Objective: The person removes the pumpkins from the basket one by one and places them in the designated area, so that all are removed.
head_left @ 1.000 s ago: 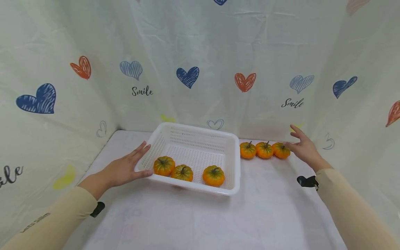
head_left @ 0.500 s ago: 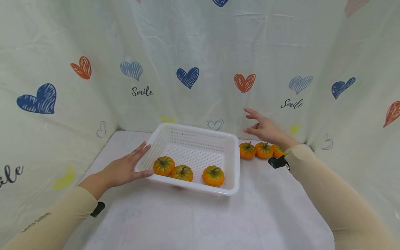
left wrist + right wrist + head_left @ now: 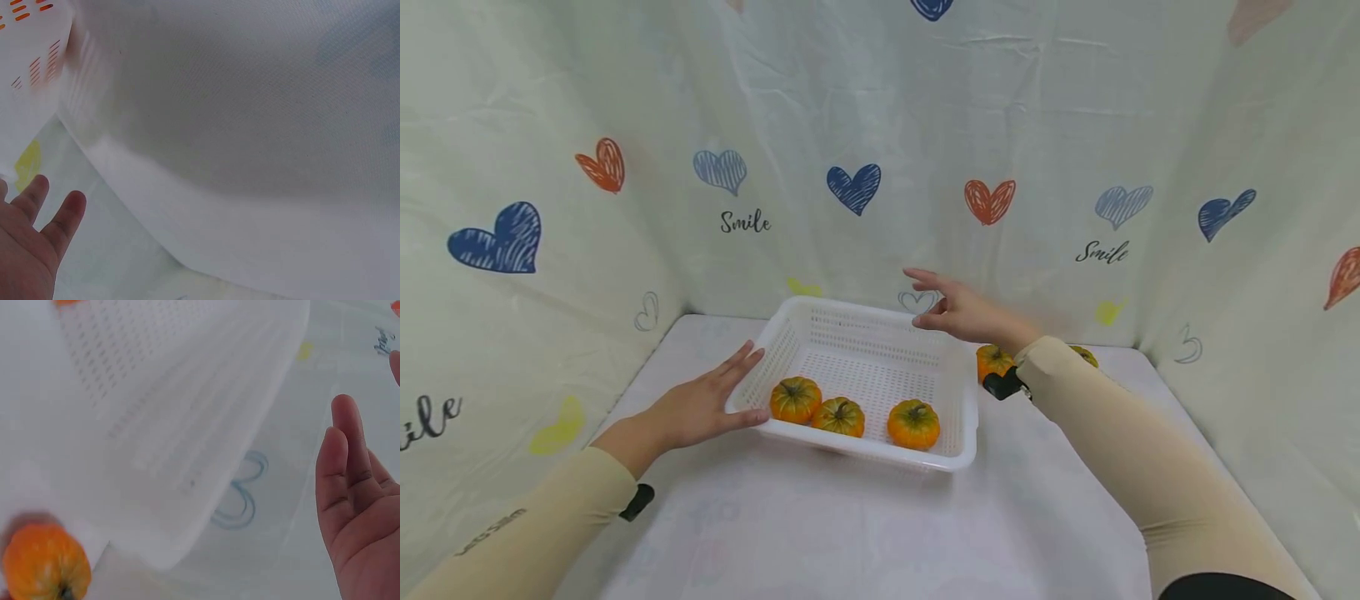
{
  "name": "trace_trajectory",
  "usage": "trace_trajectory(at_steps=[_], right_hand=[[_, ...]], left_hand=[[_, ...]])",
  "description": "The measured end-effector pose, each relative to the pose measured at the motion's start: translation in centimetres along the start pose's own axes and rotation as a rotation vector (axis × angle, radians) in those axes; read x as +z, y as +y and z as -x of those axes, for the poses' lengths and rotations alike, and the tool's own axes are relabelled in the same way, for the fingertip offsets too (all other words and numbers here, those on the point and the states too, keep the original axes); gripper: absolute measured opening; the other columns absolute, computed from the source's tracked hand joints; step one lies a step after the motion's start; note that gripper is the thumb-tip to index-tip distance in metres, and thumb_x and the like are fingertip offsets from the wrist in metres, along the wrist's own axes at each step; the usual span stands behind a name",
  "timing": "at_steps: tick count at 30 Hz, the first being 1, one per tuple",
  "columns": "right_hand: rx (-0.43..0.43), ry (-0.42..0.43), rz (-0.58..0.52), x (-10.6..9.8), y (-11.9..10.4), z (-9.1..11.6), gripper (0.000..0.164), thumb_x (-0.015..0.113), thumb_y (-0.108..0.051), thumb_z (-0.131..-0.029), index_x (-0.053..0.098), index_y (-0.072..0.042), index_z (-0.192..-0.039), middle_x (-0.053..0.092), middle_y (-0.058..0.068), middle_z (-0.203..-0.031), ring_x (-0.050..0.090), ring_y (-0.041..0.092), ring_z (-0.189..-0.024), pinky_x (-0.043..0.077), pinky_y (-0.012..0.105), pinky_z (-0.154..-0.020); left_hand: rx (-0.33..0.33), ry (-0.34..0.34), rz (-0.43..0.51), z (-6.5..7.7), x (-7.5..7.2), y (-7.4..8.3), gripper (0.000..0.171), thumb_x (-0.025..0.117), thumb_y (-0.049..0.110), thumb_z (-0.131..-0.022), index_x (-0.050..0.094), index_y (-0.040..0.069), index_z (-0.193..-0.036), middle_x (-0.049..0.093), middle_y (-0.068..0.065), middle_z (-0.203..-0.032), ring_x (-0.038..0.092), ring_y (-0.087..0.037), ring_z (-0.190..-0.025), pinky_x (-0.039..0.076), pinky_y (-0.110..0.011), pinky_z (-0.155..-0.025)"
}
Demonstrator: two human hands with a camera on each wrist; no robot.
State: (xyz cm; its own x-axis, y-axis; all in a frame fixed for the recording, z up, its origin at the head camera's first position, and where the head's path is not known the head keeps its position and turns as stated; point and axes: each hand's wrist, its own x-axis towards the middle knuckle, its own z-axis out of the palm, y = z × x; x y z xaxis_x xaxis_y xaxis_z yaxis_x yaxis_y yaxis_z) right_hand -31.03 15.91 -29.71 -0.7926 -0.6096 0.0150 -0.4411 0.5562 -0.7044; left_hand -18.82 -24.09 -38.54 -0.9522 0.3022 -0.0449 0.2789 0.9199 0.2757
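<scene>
A white plastic basket point(image 3: 868, 450) with perforated walls sits on the table. Along its near side lie three small orange-green pumpkins: one at the left point(image 3: 795, 400), one beside it point(image 3: 838, 416) and one further right point(image 3: 913, 424). My left hand point(image 3: 703, 407) rests at the basket's left rim, fingers spread and thumb at the near corner. Over the far right rim, my right hand point(image 3: 966, 312) hovers with relaxed fingers and holds nothing. Beyond the basket's right side, a pumpkin point(image 3: 992, 362) shows by the right wrist; another point(image 3: 1086, 356) is mostly behind the sleeve.
The table has a white cloth point(image 3: 820, 533). A pale curtain point(image 3: 910, 100) printed with hearts hangs behind and at both sides, close to the basket's far edge. In the right wrist view, an orange pumpkin point(image 3: 45, 561) lies outside the basket point(image 3: 206, 419).
My right hand has moved left from the far end of the pumpkin row to above the basket's far right rim. Its forearm now covers part of the row. My left hand stays put.
</scene>
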Motion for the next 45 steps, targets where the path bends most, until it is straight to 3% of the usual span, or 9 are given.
trace_trajectory(at_steps=[12,21,28,34,39,45], right_hand=[[-0.027,-0.155,-0.036,4.7,-2.1,-2.9,0.077,0.071,-0.024,-0.095,0.028,-0.04,-0.156,0.039,0.007,-0.154,0.064,0.019,-0.104,0.056,0.036,-0.087],[-0.055,-0.423,0.004,8.4,-2.3,-4.0,0.066,0.073,-0.023,-0.093,0.043,-0.032,-0.151,0.048,0.004,-0.148,0.062,0.015,-0.11,0.053,0.032,-0.091],[-0.008,-0.57,-0.02,10.1,-1.3,-4.1,0.054,0.072,-0.016,-0.092,0.056,-0.029,-0.142,0.049,0.01,-0.147,0.059,0.021,-0.117,0.051,0.034,-0.094],[-0.027,-0.619,-0.046,11.2,-0.6,-4.1,0.056,0.072,-0.014,-0.091,0.055,-0.021,-0.144,0.051,0.002,-0.146,0.053,0.023,-0.125,0.047,0.037,-0.1],[-0.03,-0.63,-0.037,11.9,-0.2,-4.2,0.055,0.075,-0.015,-0.089,0.058,-0.026,-0.141,0.055,-0.01,-0.138,0.054,0.019,-0.123,0.045,0.036,-0.103],[-0.05,-0.631,-0.026,12.5,-0.3,-4.3,0.055,0.077,-0.013,-0.088,0.061,-0.027,-0.138,0.056,-0.012,-0.137,0.056,0.02,-0.12,0.045,0.033,-0.102]], left_hand=[[-0.011,-0.009,0.005,-0.1,0.2,-0.2,0.106,0.048,0.081,-0.083,0.009,0.023,-0.162,0.003,-0.009,-0.167,0.035,-0.052,-0.137,0.043,-0.07,-0.093],[-0.016,-0.011,0.005,-0.1,0.1,0.0,0.106,0.049,0.081,-0.083,0.01,0.023,-0.162,0.004,-0.01,-0.167,0.036,-0.051,-0.137,0.044,-0.069,-0.092],[-0.009,-0.011,0.009,-0.2,-0.1,0.2,0.104,0.051,0.079,-0.084,0.012,0.021,-0.162,0.006,-0.012,-0.167,0.038,-0.051,-0.136,0.044,-0.068,-0.092],[-0.012,-0.009,0.009,-0.1,0.0,0.1,0.104,0.051,0.078,-0.084,0.012,0.021,-0.162,0.006,-0.012,-0.167,0.038,-0.051,-0.135,0.044,-0.068,-0.093],[-0.018,-0.012,0.004,-0.3,0.2,-0.1,0.105,0.05,0.08,-0.083,0.01,0.022,-0.162,0.005,-0.01,-0.167,0.037,-0.05,-0.137,0.043,-0.068,-0.095],[-0.02,-0.015,0.001,-0.2,0.3,-0.3,0.106,0.049,0.081,-0.083,0.008,0.024,-0.162,0.003,-0.009,-0.167,0.036,-0.05,-0.137,0.042,-0.069,-0.095]])
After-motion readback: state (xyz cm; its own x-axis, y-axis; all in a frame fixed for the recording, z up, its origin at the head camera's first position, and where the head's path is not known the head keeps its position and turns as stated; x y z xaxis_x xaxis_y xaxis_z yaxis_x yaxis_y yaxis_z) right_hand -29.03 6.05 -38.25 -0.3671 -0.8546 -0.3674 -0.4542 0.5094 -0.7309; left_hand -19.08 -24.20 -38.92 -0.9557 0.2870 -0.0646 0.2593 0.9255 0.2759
